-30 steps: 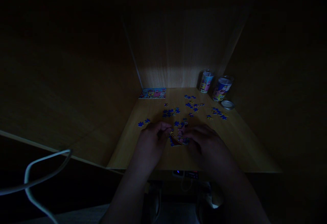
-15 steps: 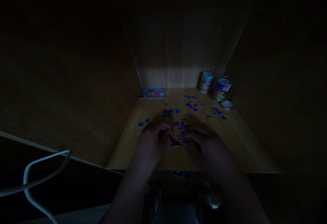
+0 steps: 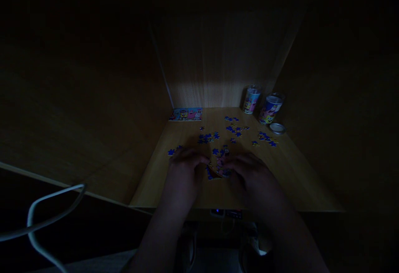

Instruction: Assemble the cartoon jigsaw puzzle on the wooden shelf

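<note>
A partly joined jigsaw puzzle (image 3: pixel 214 172), with pink, brown and blue parts, lies flat near the front of the wooden desk. At its left edge, the bent thumb and forefinger of my left hand (image 3: pixel 185 173) are closed on it. From the other side, my right hand (image 3: pixel 249 171) grips its right edge with curled fingers. Dim light and my own knuckles hide the exact contact of the fingertips. Just beyond the joined part lies a blue puzzle piece (image 3: pixel 215 151). Two loose pieces (image 3: pixel 171 152) are beside my left hand, partly covered by it.
Loose puzzle pieces (image 3: pixel 205 138) lie in groups, with more pieces (image 3: pixel 267 137) at the right. A picture card (image 3: pixel 186 114) rests at the back left. Two printed canisters (image 3: pixel 251 100) (image 3: pixel 271 109) and a round lid (image 3: pixel 277 129) stand at the right. A white cable (image 3: pixel 34 215) loops at left.
My left hand has shifted very slightly, and its fingers have flattened a little toward the puzzle's left edge. The right hand and the puzzle have hardly moved.
</note>
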`<state>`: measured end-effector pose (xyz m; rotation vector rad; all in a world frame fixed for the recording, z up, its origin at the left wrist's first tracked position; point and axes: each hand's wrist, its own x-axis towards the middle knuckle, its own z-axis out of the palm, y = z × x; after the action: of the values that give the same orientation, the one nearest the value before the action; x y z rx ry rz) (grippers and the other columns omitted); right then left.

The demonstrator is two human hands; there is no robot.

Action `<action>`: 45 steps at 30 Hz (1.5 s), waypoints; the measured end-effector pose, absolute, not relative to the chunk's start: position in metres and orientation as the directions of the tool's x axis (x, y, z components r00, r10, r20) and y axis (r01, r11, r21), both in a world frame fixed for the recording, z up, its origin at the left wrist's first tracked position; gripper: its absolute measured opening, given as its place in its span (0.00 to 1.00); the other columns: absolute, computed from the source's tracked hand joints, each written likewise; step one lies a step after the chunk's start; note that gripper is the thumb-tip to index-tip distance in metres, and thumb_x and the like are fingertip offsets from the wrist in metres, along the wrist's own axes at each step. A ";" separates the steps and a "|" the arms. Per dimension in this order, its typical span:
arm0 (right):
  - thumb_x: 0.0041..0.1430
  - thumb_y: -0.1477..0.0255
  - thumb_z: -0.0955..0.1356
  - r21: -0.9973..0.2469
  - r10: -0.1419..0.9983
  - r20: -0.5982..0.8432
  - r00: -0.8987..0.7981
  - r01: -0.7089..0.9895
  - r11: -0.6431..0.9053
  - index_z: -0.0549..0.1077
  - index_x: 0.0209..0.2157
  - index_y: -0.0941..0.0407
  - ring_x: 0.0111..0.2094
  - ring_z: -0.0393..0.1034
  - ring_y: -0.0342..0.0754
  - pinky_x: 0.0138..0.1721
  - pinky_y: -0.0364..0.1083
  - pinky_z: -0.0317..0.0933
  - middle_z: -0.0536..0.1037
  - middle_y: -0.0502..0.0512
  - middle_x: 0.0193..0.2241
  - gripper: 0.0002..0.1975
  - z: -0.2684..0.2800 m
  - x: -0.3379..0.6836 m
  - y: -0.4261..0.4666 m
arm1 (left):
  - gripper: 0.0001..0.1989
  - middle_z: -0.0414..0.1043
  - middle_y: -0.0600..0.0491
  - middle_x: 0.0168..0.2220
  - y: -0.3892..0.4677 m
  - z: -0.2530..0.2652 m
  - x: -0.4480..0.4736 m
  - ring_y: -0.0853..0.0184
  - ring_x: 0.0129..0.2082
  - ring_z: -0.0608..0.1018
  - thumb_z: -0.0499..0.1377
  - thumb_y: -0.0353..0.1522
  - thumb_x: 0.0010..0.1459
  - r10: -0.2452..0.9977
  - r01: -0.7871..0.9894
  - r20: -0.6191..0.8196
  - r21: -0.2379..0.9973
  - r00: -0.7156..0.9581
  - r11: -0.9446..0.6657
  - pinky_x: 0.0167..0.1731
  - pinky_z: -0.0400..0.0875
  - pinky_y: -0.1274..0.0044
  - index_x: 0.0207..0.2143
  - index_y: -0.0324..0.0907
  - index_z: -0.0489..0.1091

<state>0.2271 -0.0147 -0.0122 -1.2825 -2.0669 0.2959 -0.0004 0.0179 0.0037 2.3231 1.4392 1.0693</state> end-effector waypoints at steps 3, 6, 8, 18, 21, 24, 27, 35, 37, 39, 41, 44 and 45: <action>0.68 0.83 0.67 -0.506 0.859 0.423 -0.288 0.712 0.488 0.84 0.48 0.50 0.54 0.78 0.55 0.60 0.59 0.73 0.86 0.53 0.52 0.17 -0.012 0.227 -0.015 | 0.20 0.87 0.53 0.42 0.018 0.002 0.000 0.56 0.47 0.83 0.61 0.15 0.60 0.842 0.700 0.444 0.493 0.308 -0.516 0.51 0.76 0.61 0.38 0.47 0.85; 0.67 0.83 0.68 -0.507 0.865 0.414 -0.284 0.718 0.478 0.84 0.48 0.50 0.54 0.78 0.55 0.60 0.59 0.73 0.86 0.53 0.52 0.17 -0.012 0.227 -0.015 | 0.21 0.87 0.53 0.42 0.019 0.002 0.000 0.56 0.47 0.84 0.61 0.14 0.58 0.847 0.698 0.410 0.493 0.339 -0.519 0.51 0.76 0.61 0.38 0.47 0.85; 0.67 0.83 0.68 -0.510 0.868 0.410 -0.280 0.719 0.473 0.84 0.47 0.50 0.54 0.78 0.55 0.60 0.59 0.73 0.86 0.53 0.52 0.17 -0.012 0.227 -0.015 | 0.21 0.87 0.54 0.42 0.018 0.002 0.001 0.56 0.46 0.84 0.62 0.14 0.58 0.848 0.699 0.399 0.491 0.350 -0.519 0.52 0.75 0.61 0.37 0.47 0.85; 0.68 0.81 0.67 -0.507 0.864 0.417 -0.284 0.716 0.480 0.84 0.49 0.50 0.54 0.79 0.56 0.60 0.61 0.73 0.86 0.54 0.52 0.18 -0.011 0.227 -0.016 | 0.24 0.84 0.51 0.42 0.011 0.011 0.000 0.55 0.48 0.82 0.59 0.12 0.53 0.845 0.767 0.504 0.468 0.177 -0.439 0.50 0.77 0.64 0.42 0.45 0.82; 0.68 0.81 0.67 -0.497 0.858 0.431 -0.278 0.720 0.483 0.84 0.49 0.49 0.54 0.79 0.55 0.60 0.60 0.73 0.86 0.54 0.52 0.18 -0.012 0.227 -0.016 | 0.21 0.83 0.51 0.40 0.010 0.012 -0.001 0.55 0.47 0.82 0.58 0.13 0.55 0.836 0.768 0.529 0.472 0.145 -0.432 0.50 0.76 0.65 0.40 0.44 0.81; 0.67 0.81 0.67 -0.491 0.858 0.433 -0.275 0.727 0.481 0.84 0.48 0.49 0.53 0.79 0.55 0.59 0.59 0.73 0.86 0.54 0.52 0.17 -0.012 0.227 -0.015 | 0.15 0.82 0.52 0.36 0.008 0.012 0.002 0.58 0.43 0.81 0.59 0.17 0.62 0.810 0.727 0.535 0.454 0.240 -0.515 0.48 0.75 0.66 0.37 0.44 0.80; 0.67 0.81 0.67 -0.495 0.856 0.425 -0.295 0.716 0.493 0.84 0.47 0.49 0.52 0.80 0.54 0.59 0.59 0.73 0.86 0.53 0.50 0.17 -0.011 0.226 -0.015 | 0.15 0.83 0.53 0.38 0.003 0.012 0.008 0.59 0.42 0.81 0.60 0.18 0.65 0.732 0.631 0.487 0.389 0.477 -0.671 0.47 0.74 0.66 0.39 0.45 0.80; 0.67 0.84 0.67 -0.495 0.863 0.411 -0.295 0.722 0.483 0.84 0.48 0.49 0.53 0.80 0.55 0.59 0.60 0.73 0.86 0.54 0.51 0.19 -0.007 0.224 -0.015 | 0.14 0.82 0.49 0.42 0.001 0.010 0.014 0.56 0.46 0.80 0.61 0.19 0.64 0.767 0.716 0.403 0.307 0.500 -0.627 0.49 0.75 0.63 0.44 0.44 0.80; 0.67 0.83 0.67 -0.502 0.867 0.403 -0.293 0.722 0.477 0.84 0.48 0.49 0.53 0.80 0.55 0.60 0.60 0.73 0.86 0.54 0.51 0.19 -0.007 0.224 -0.015 | 0.13 0.82 0.49 0.43 0.004 0.009 0.014 0.56 0.46 0.80 0.61 0.19 0.65 0.797 0.745 0.400 0.321 0.453 -0.584 0.49 0.75 0.63 0.43 0.43 0.80; 0.68 0.83 0.67 -0.510 0.870 0.397 -0.292 0.718 0.474 0.83 0.48 0.49 0.53 0.79 0.55 0.60 0.61 0.73 0.86 0.54 0.51 0.18 -0.008 0.224 -0.015 | 0.13 0.82 0.48 0.44 0.006 0.008 0.014 0.55 0.47 0.80 0.61 0.20 0.65 0.814 0.759 0.405 0.339 0.416 -0.556 0.50 0.75 0.62 0.44 0.43 0.80; 0.68 0.82 0.67 -0.517 0.870 0.401 -0.286 0.713 0.473 0.83 0.49 0.49 0.53 0.79 0.55 0.61 0.62 0.73 0.86 0.53 0.52 0.17 -0.009 0.224 -0.014 | 0.12 0.82 0.48 0.46 0.006 0.009 0.014 0.55 0.48 0.80 0.62 0.20 0.66 0.811 0.749 0.402 0.346 0.425 -0.565 0.52 0.75 0.61 0.44 0.43 0.80; 0.69 0.81 0.67 -0.522 0.861 0.434 -0.263 0.706 0.479 0.83 0.50 0.49 0.55 0.78 0.56 0.61 0.61 0.73 0.85 0.54 0.53 0.18 -0.012 0.225 -0.015 | 0.14 0.83 0.49 0.47 0.004 0.009 0.014 0.55 0.50 0.80 0.62 0.20 0.66 0.777 0.706 0.380 0.339 0.502 -0.622 0.53 0.75 0.61 0.47 0.45 0.81; 0.69 0.81 0.67 -0.521 0.857 0.449 -0.253 0.706 0.480 0.83 0.51 0.49 0.55 0.77 0.56 0.61 0.60 0.73 0.84 0.55 0.53 0.18 -0.013 0.224 -0.016 | 0.15 0.83 0.50 0.47 0.003 0.009 0.014 0.56 0.50 0.80 0.62 0.20 0.66 0.763 0.694 0.379 0.331 0.523 -0.640 0.53 0.75 0.62 0.47 0.45 0.81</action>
<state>0.2244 -0.0156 -0.0126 -1.2884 -2.0272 0.2765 0.0135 0.0032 0.0093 2.6183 1.2606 0.7561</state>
